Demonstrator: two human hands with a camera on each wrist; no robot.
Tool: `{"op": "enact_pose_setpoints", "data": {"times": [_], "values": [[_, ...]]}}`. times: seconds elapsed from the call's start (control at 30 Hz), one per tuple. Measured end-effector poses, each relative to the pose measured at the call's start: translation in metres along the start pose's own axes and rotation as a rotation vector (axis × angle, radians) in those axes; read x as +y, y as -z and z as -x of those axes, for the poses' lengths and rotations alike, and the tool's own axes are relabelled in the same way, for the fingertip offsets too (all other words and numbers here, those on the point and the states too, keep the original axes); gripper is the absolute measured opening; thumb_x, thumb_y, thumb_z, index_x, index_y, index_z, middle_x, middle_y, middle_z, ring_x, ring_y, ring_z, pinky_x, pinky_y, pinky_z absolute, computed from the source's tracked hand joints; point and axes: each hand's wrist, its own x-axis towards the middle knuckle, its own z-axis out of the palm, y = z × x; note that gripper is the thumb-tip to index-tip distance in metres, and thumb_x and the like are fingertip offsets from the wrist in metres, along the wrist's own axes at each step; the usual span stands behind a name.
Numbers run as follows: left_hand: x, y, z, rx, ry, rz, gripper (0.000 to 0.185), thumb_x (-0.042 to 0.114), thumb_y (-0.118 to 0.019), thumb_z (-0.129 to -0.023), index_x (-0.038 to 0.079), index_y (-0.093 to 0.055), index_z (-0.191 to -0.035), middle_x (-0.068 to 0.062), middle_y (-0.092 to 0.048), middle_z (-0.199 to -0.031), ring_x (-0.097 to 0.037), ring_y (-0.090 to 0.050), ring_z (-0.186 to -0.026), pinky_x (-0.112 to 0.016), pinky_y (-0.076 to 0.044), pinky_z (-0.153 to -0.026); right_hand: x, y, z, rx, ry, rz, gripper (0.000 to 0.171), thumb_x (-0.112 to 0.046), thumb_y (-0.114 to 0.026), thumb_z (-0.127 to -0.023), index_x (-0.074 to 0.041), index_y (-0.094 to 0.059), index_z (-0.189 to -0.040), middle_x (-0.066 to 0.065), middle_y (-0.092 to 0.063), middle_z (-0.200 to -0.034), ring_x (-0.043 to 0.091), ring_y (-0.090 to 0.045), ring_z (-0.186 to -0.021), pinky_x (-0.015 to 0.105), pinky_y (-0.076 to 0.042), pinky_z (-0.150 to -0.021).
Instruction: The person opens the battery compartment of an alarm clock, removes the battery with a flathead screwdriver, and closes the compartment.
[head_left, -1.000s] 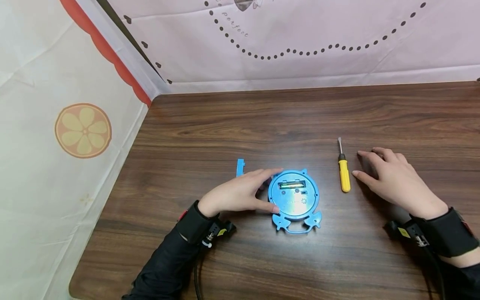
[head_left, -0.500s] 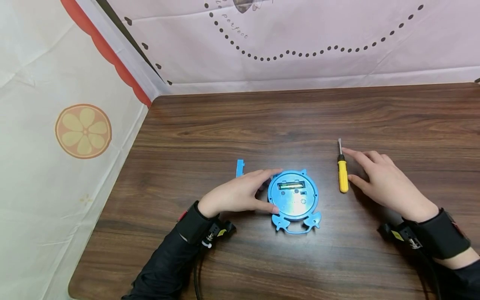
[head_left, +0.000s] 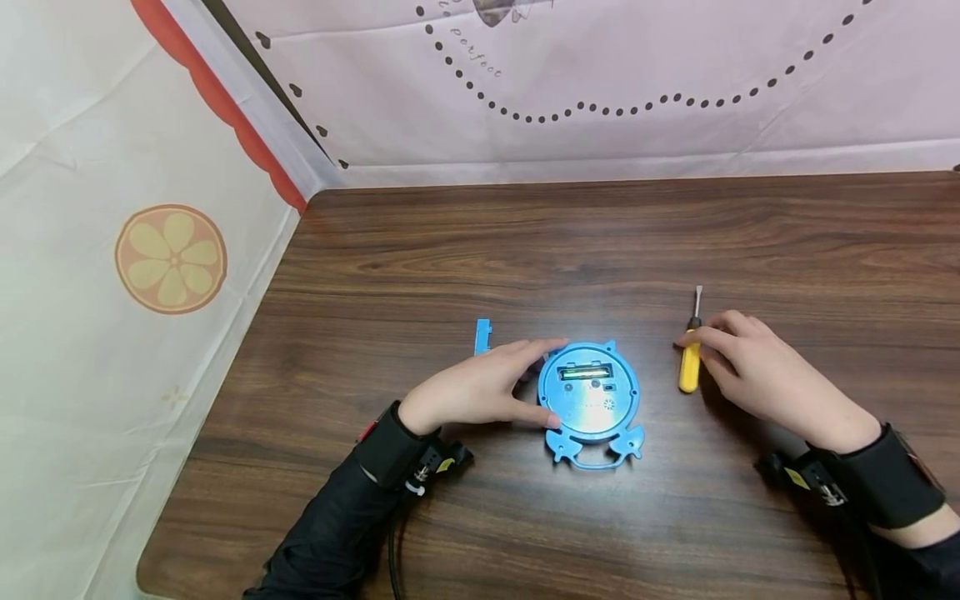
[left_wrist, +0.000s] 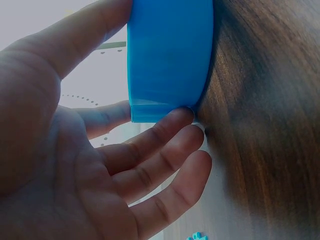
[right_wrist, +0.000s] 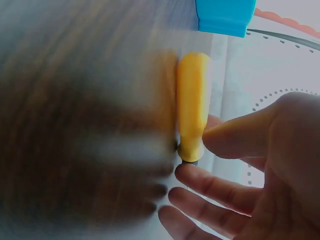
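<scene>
A blue twin-bell alarm clock lies back side up on the table, bells and handle toward the person. In its uncovered compartment sits a battery. My left hand holds the clock by its left side, thumb near a bell and fingers along the far rim. The left wrist view shows the clock's smooth blue side between thumb and fingers. My right hand pinches the yellow handle of a flathead screwdriver, its metal tip pointing away. Thumb and fingers meet near the handle's dark collar in the right wrist view.
A small blue battery cover lies just beyond the left hand, partly hidden by it. The brown wooden table ends at patterned white cloth at the back and left. A cable trails from each wrist camera.
My right hand has moved left to the screwdriver and taken its handle between thumb and fingers; the screwdriver has shifted and tilted slightly. The left hand and clock have stayed put.
</scene>
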Motion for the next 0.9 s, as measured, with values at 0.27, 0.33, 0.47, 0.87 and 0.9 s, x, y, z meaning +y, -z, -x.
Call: {"op": "enact_pose_setpoints", "data": {"times": [0.27, 0.33, 0.47, 0.87, 0.9], "values": [[0.001, 0.000, 0.000, 0.005, -0.007, 0.005, 0.093, 0.050, -0.077, -0.087, 0.021, -0.027, -0.160, -0.003, -0.044, -0.153, -0.013, -0.041, -0.139, -0.035, -0.038, -0.110, -0.005, 0.004, 0.000, -0.056, -0.108, -0.017, 0.013, -0.020, -0.069, -0.097, -0.007, -0.068, -0.095, 0.009, -0.053, -0.093, 0.022, -0.047, -0.077, 0.039, -0.040, -0.065], [0.001, 0.000, 0.001, 0.006, -0.008, 0.007, 0.093, 0.050, -0.077, -0.087, 0.021, -0.027, -0.160, -0.003, -0.044, -0.153, -0.013, -0.041, -0.139, -0.035, -0.038, -0.110, -0.005, 0.003, 0.001, -0.035, -0.103, -0.011, 0.013, -0.017, -0.074, -0.093, -0.009, -0.065, -0.090, 0.007, -0.052, -0.090, 0.021, -0.045, -0.075, 0.037, -0.038, -0.063], [0.000, -0.001, 0.001, 0.007, -0.009, 0.009, 0.092, 0.050, -0.077, -0.087, 0.022, -0.027, -0.160, -0.003, -0.045, -0.152, -0.013, -0.042, -0.138, -0.035, -0.038, -0.110, -0.004, 0.001, 0.003, -0.005, -0.092, -0.020, 0.022, -0.012, -0.079, -0.088, -0.011, -0.057, -0.084, 0.004, -0.049, -0.084, 0.017, -0.042, -0.070, 0.032, -0.036, -0.059], [-0.001, -0.002, -0.001, 0.005, -0.016, 0.015, 0.092, 0.049, -0.077, -0.087, 0.020, -0.027, -0.160, -0.002, -0.043, -0.153, -0.012, -0.039, -0.140, -0.034, -0.036, -0.112, -0.005, 0.010, 0.001, -0.141, -0.167, -0.104, 0.035, -0.007, -0.066, -0.096, 0.005, -0.053, -0.126, 0.017, -0.061, -0.098, 0.021, -0.057, -0.075, 0.037, -0.044, -0.061], [-0.001, -0.002, -0.001, 0.004, -0.019, 0.015, 0.092, 0.049, -0.077, -0.088, 0.020, -0.027, -0.160, -0.002, -0.043, -0.154, -0.013, -0.039, -0.141, -0.034, -0.036, -0.112, -0.006, 0.011, 0.001, -0.136, -0.161, -0.101, 0.033, -0.007, -0.065, -0.096, 0.005, -0.054, -0.125, 0.015, -0.060, -0.095, 0.019, -0.053, -0.072, 0.035, -0.042, -0.060]]}}
